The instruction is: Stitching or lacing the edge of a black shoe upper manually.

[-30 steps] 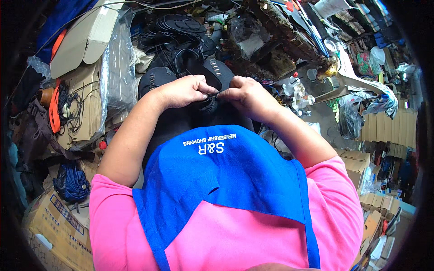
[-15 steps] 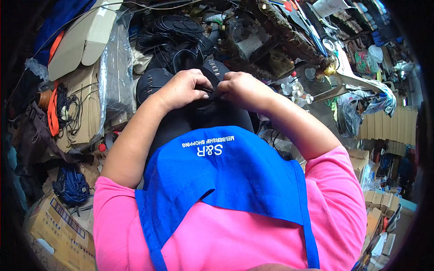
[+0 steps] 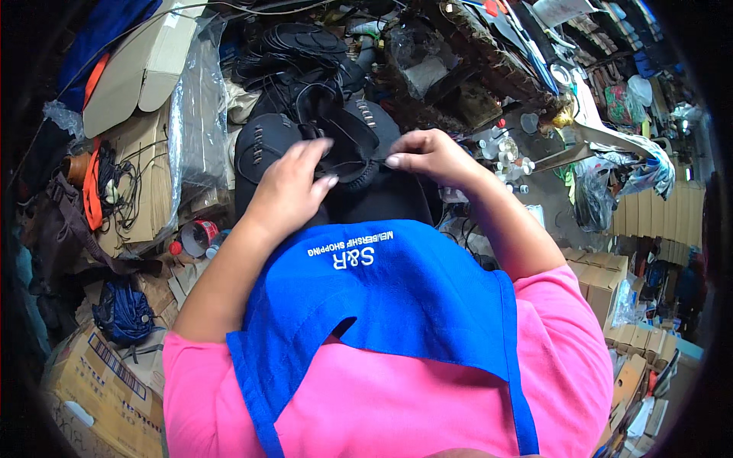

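Observation:
Between my knees rests a black sandal (image 3: 356,136) with wide straps and a ridged, dark sole edge. My left hand (image 3: 289,187) is at its left side, slightly blurred, with thumb and fingers apart and nothing held. At the sandal's right edge, my right hand (image 3: 434,158) pinches with thumb and forefinger. Whatever lies in that pinch is too small and dark to make out. Beyond the sandal sits a heap of black sandal parts and straps (image 3: 294,53). Part of the sandal's near side is lost against my dark trousers (image 3: 263,149).
Flattened cardboard (image 3: 141,69) and clear plastic sheeting (image 3: 200,114) stand at the left. Small bottles (image 3: 508,153) cluster at the right, near a plastic bag (image 3: 592,191). A blue bag (image 3: 122,313) and a cardboard box (image 3: 103,389) are at the lower left. A blue apron (image 3: 382,282) covers my lap.
My hands have moved apart from their close grip over the sandal. The left hand has let go and moved nearer to me; the right has shifted to the right. More of the sandal shows.

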The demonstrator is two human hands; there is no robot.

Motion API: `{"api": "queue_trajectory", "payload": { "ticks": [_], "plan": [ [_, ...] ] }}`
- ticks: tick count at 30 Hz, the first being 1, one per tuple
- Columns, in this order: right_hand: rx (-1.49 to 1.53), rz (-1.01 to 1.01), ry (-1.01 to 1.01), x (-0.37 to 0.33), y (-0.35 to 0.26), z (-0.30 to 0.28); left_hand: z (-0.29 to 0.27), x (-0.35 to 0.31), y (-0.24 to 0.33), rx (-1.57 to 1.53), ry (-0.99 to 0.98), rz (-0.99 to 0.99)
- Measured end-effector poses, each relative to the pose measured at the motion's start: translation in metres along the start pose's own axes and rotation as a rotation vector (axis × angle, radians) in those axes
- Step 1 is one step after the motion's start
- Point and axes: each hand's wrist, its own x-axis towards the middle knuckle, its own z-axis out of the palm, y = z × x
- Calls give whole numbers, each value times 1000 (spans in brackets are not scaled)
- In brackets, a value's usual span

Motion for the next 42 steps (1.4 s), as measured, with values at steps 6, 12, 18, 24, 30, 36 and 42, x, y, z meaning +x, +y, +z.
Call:
{"api": "queue_trajectory", "payload": {
  "ticks": [6, 12, 18, 24, 30, 36, 42],
  "plan": [
    [939, -203, 100, -42, 2, -41, -58, -34, -15, -14, -326, -206],
    [663, -102, 17, -52, 2, -66, -73, -16, -49, -503, -46, -277],
    [-711, 32, 88, -35, -11, -8, -38, 26, -15, -1921, 13, -158],
    [-1032, -292, 244, -49, 33, -6, -46, 23, -61, -1752, 126, -523],
    [479, 99, 331, -61, 62, -35, -71, 12, -93, -839, 199, -570],
    [-236, -265, 272, -11, -38, -37, -72, 58, -136, -163, 221, -353],
    [-866, -315, -73, 58, -67, -3, -2, 132, -109, 357, -257, -523]
  ]
}}
